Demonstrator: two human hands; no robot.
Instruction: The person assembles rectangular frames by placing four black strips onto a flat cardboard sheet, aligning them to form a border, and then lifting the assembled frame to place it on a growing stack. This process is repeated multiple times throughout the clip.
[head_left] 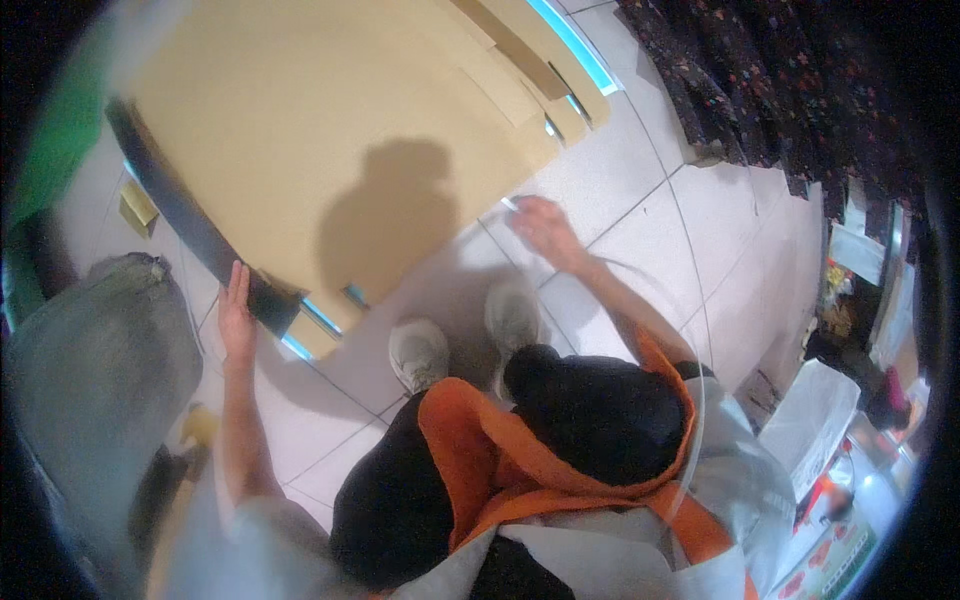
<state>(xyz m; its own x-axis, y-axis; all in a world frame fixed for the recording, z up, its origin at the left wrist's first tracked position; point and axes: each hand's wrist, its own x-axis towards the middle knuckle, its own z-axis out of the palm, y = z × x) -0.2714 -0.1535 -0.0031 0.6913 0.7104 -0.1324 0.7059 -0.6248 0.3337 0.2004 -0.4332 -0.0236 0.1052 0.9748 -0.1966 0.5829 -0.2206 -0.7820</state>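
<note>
A large brown cardboard sheet or flattened box (290, 120) lies before me, with cut slots and flaps at its near and far right corners. A dark grey strip (175, 190) runs along its left edge. My left hand (236, 318) rests at the near end of this strip, fingers stretched out flat. Just off the cardboard's near right edge is my right hand (548, 235), its fingers pinched together. A small white end, apparently of a thin pale strip (510, 204), sticks out from them. From behind this hand a thin translucent band (697, 310) curves back towards my lap.
White floor tiles (640, 220) surround the cardboard. My shoes (418, 350) stand at its near edge. A grey bulky sack-like thing (100, 350) is at the left. Dark patterned cloth (760, 80) hangs at the far right. Cluttered packages (825, 500) sit at the lower right.
</note>
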